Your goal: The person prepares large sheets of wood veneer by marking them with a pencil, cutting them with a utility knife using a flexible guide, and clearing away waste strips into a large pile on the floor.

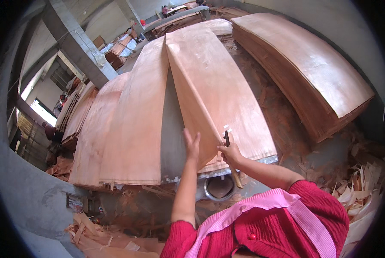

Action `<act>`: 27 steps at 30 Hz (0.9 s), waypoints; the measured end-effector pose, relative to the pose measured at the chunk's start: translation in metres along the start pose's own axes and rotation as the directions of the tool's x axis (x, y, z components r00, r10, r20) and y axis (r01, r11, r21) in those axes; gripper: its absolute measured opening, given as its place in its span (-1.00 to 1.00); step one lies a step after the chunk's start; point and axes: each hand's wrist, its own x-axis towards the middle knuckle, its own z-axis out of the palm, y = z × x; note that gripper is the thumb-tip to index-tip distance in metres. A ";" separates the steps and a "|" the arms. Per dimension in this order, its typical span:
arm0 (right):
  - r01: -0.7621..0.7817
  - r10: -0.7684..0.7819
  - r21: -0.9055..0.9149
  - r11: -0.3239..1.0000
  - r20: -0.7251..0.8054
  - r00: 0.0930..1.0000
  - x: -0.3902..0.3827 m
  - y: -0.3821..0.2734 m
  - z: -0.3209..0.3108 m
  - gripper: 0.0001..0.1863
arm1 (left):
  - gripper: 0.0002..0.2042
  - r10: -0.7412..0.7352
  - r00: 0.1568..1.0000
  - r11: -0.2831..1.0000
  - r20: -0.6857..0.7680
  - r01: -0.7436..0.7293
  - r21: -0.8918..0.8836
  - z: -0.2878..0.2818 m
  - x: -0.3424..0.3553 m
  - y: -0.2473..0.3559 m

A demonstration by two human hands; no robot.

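Observation:
Over the end of a long table, my left hand [191, 145] is raised with thumb and fingers apart, beside the folded-up flap of a thin wood veneer sheet [194, 96]. My right hand [230, 154] is closed round a black-handled tool [227, 137], probably a knife; its blade does not show clearly. The right fingers also lie at the flap's edge, and whether they grip it I cannot tell. Below this hand a narrow light-brown strip [236, 177] hangs past the table's end. A second veneer sheet [134, 124] lies left of the grey tabletop [170, 129].
A tall veneer stack [304, 64] stands on the right. More sheets [96, 124] lie at the left, near a concrete pillar [78, 43]. Veneer scraps [111, 236] litter the floor. A round metal-rimmed opening [219, 187] sits under the table's end. A person [50, 132] is at the far left.

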 end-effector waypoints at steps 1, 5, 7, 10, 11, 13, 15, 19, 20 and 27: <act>0.027 -0.027 -0.022 0.999 0.003 1.000 -0.003 -0.007 -0.016 -0.88 | -0.26 -0.204 0.961 0.913 0.186 0.255 -0.319 0.041 0.011 0.011; 0.065 -0.066 0.020 0.998 0.076 0.995 -0.033 -0.050 -0.100 -0.89 | -0.20 0.100 0.988 0.964 0.120 -0.067 -0.257 0.189 0.021 0.017; 0.045 -0.045 0.015 0.999 0.047 0.998 -0.051 -0.080 -0.168 -0.88 | -0.20 0.126 0.989 0.969 0.074 -0.106 -0.225 0.263 0.008 0.031; 0.144 -0.144 -0.053 0.988 -0.003 0.990 -0.044 -0.099 -0.295 -0.90 | -0.20 0.061 0.994 0.977 0.085 -0.042 -0.210 0.390 -0.027 0.079; 0.121 -0.125 -0.083 0.989 -0.036 0.992 -0.053 -0.126 -0.325 -0.90 | -0.20 0.062 0.993 0.969 0.104 -0.035 -0.243 0.423 -0.035 0.099; 0.130 -0.132 0.029 0.991 0.052 0.990 -0.093 -0.174 -0.383 -0.89 | -0.20 0.121 0.988 0.949 0.093 -0.088 -0.303 0.485 -0.050 0.136; 0.066 -0.070 0.123 0.990 0.029 0.997 -0.109 -0.203 -0.454 -0.87 | -0.21 0.201 0.977 0.942 0.075 -0.172 -0.288 0.563 -0.068 0.170; 0.066 -0.099 0.287 0.956 0.099 0.990 -0.122 -0.240 -0.591 -0.83 | -0.25 0.315 0.948 0.944 0.050 -0.308 -0.118 0.706 -0.097 0.218; 0.038 -0.075 0.360 0.932 0.088 0.993 -0.121 -0.247 -0.620 -0.83 | -0.26 0.331 0.943 0.941 0.042 -0.326 -0.091 0.740 -0.099 0.226; 0.040 -0.156 0.544 0.838 0.169 0.973 -0.099 -0.333 -0.824 -0.86 | -0.26 0.355 0.923 0.934 0.151 -0.341 -0.108 0.944 -0.100 0.319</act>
